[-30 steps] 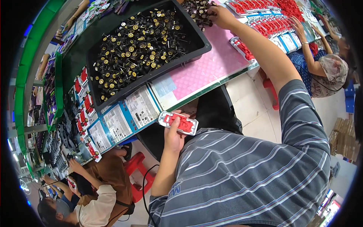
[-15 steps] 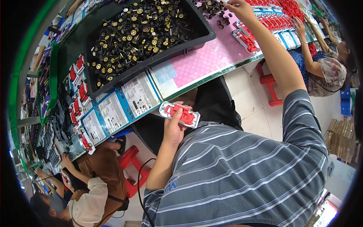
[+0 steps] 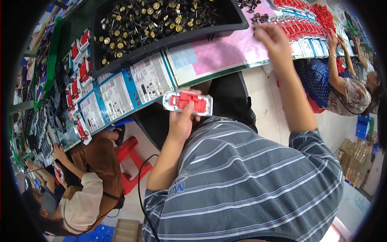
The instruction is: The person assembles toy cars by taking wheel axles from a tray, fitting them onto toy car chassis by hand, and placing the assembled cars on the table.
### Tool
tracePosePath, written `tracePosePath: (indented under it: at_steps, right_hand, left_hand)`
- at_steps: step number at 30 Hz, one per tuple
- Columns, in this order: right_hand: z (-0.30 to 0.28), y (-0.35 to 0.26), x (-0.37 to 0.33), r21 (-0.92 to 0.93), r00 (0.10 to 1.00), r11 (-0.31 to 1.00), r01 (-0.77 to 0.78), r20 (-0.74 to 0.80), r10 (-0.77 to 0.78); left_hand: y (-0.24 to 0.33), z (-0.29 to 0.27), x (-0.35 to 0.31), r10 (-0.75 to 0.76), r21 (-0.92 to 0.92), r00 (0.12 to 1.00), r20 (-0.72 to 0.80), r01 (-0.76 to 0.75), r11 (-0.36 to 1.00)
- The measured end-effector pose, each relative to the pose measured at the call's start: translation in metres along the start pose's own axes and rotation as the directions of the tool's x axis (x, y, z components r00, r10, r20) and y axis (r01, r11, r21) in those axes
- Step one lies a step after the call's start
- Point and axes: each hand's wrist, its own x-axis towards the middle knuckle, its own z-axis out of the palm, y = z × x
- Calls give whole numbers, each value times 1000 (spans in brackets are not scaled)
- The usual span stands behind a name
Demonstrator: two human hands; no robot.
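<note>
My left hand (image 3: 182, 123) is closed around a toy car body (image 3: 189, 103), a white shell with a red underside turned up, held in front of my shirt. The thumb presses on the red part. My right hand (image 3: 277, 42) hangs over the pink mat, blurred by motion, its thumb and fingers pinched together. A small dark piece shows at its fingertips, too smeared to name. Just beyond it lie loose dark wheel pairs (image 3: 260, 18). A black tub (image 3: 173, 38) full of black and yellow wheels on axles stands on the table before me.
Rows of red and white car bodies (image 3: 300, 28) lie at the far right, by a red heap (image 3: 324, 18). More red and white cars (image 3: 84, 70) line the left. Printed sheets (image 3: 149, 78) cover the table's near edge. People sit on both sides; a red stool (image 3: 131, 161) stands left.
My right hand has drawn back from the loose wheels toward me. My left hand still holds the car body, now turned more level. The whole view has shifted slightly.
</note>
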Motion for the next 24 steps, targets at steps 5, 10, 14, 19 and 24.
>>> tracePosePath:
  at_steps: [5, 10, 14, 19, 24]
  right_hand:
    - [69, -12, -107, 68, 948, 997, -31, 320, 7]
    - [87, -14, -110, -130, 874, 980, 150, 481, -70]
    - [87, -14, -108, -149, 834, 968, 200, 545, -88]
    - [69, -30, -63, -156, 876, 913, 376, 380, -296]
    - [69, -41, 44, -501, 892, 740, 449, 294, -342]
  left_hand:
    - [0, 9, 13, 47, 54, 999, 25, -49, 997]
    - [-12, 2, 15, 112, 167, 993, 38, -117, 979]
    - [-14, -5, 12, 90, 247, 994, 60, -102, 964]
    - [-5, 5, 11, 59, 68, 998, 7, -60, 996]
    - [3, 9, 10, 68, 89, 998, 5, -68, 994]
